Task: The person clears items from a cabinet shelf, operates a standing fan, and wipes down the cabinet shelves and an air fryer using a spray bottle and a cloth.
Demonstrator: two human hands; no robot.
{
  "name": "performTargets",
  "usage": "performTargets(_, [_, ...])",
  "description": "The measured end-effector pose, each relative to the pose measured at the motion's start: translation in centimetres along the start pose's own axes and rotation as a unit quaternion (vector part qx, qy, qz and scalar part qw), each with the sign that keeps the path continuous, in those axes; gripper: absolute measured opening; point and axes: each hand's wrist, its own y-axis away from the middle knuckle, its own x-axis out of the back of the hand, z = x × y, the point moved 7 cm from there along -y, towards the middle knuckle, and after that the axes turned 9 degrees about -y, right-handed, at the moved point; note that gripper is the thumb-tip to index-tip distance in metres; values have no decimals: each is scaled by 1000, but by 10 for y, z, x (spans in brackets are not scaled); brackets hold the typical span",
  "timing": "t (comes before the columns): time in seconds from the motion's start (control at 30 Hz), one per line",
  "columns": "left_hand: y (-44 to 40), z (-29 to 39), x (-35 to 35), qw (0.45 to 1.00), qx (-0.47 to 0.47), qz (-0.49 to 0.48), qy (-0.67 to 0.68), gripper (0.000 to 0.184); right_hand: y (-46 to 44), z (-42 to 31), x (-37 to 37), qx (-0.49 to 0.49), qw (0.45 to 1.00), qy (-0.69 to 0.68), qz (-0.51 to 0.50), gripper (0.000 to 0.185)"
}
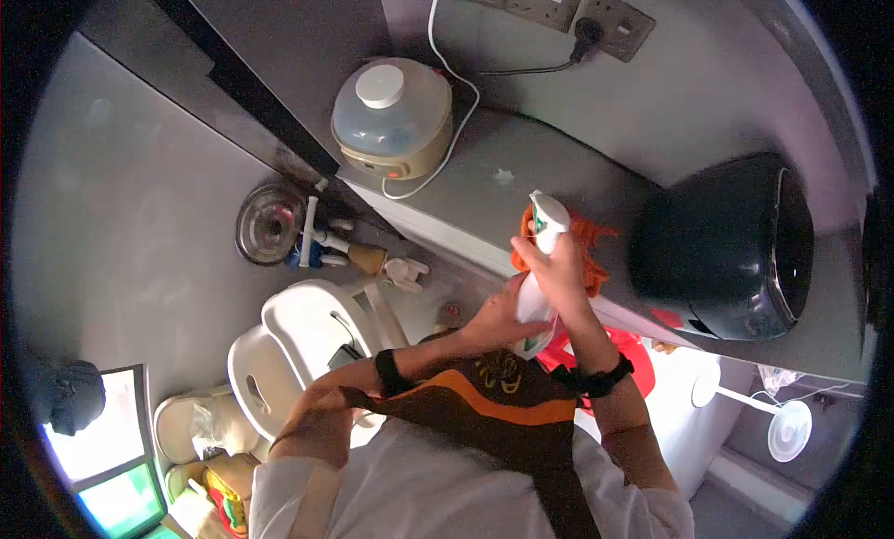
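Observation:
In front of my brown and orange apron, above the counter's front edge, I hold a white spray bottle (534, 301) with green label marks, its head pointing away from me. My right hand (557, 273) is closed around the neck just below the spray head. Lower down, my left hand (498, 317) is wrapped against the bottle's body, partly hiding it. An orange cloth (592, 250) lies on the counter right behind the bottle and my right hand. Part of the cloth is hidden by them.
On the grey counter (494, 157) stand a beige appliance with a clear lid (391, 120) at left and a dark rounded appliance (717, 250) at right. A white cord runs up to wall sockets (559, 3). A white high chair (317, 329) stands to my left; a red item (638, 362) shows below the counter.

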Motion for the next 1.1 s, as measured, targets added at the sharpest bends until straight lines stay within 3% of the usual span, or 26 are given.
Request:
performTargets(0.03, [0,-4,-1,1000,1,1,3,84,2,7,2,-1,1000,2,-2,41])
performTargets(0.1, [0,-11,9,1000,5,26,-11,84,12,-3,2,127,991,-19,-42,48])
performTargets(0.13, [9,-12,19,998,-19,47,-36,79,20,-8,12,161,981,-109,-29,59])
performTargets(0.17, [21,-16,30,998,-19,48,-34,79,16,-7,13,161,981,-107,-30,59])
performTargets(0.23, [45,-23,54,995,-75,65,-21,76,-1,9,16,131,990,47,16,61])
performTargets(0.3, [66,-43,69,996,-49,62,-43,73,-21,35,16,96,974,196,65,63])
performTargets(0.37, [82,-56,77,998,-17,45,-30,72,-45,68,12,59,932,337,118,65])
performTargets(0.4, [88,-54,87,995,-45,83,-38,68,-71,85,-12,170,859,473,104,61])
performTargets(0.47, [101,-53,94,989,-74,118,-52,65,-98,15,-41,287,852,387,203,59])
performTargets(0.57, [108,-65,97,990,-7,137,-16,59,-156,-11,-80,316,822,415,228,52])
performTargets(0.63, [118,-68,96,990,5,137,-18,55,-180,-2,-116,207,909,362,-11,49])
performTargets(0.67, [122,-76,92,991,6,135,-16,55,-176,2,-118,204,909,364,-12,49])
performTargets(0.73, [130,-93,86,988,-11,152,8,58,-142,3,-127,341,877,338,-11,40])
performTargets(0.77, [132,-92,88,988,-15,152,10,58,-123,5,-119,342,876,341,-9,40])
performTargets(0.83, [135,-95,92,988,30,149,2,60,-74,-2,-105,425,841,323,-83,36])
performTargets(0.97, [127,-102,96,984,15,176,21,58,-93,-1,-97,392,877,256,-105,37])
performTargets(1.03, [120,-100,101,987,11,158,-16,58,-161,8,-103,206,929,286,-114,37])
performTargets(1.1, [107,-97,107,988,6,141,-55,58,-224,45,-111,264,935,230,-62,33])
